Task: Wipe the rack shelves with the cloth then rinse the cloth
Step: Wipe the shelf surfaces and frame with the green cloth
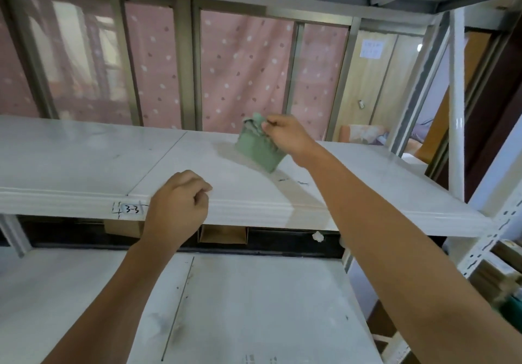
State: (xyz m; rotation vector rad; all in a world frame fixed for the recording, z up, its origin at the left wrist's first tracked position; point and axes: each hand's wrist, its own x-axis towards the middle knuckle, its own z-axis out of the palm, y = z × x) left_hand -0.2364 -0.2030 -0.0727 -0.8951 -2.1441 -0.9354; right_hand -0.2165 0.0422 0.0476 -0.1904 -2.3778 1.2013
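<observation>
A white rack shelf (84, 160) runs across the middle of the view, with a "3-3" label (132, 209) on its front edge. My right hand (285, 135) pinches the top of a green cloth (258, 149), whose lower corner hangs down onto the shelf near the back. At the shelf's front edge sits my left hand (176, 208), fingers curled and holding nothing. A lower white shelf (254, 307) lies below, close to me.
A white perforated upright post (485, 239) stands at the right. Another metal shelf is overhead. Behind the rack is a window frame with a pink dotted curtain (243, 70). Cardboard boxes (223, 233) sit under the middle shelf. Dark marks dot both shelf surfaces.
</observation>
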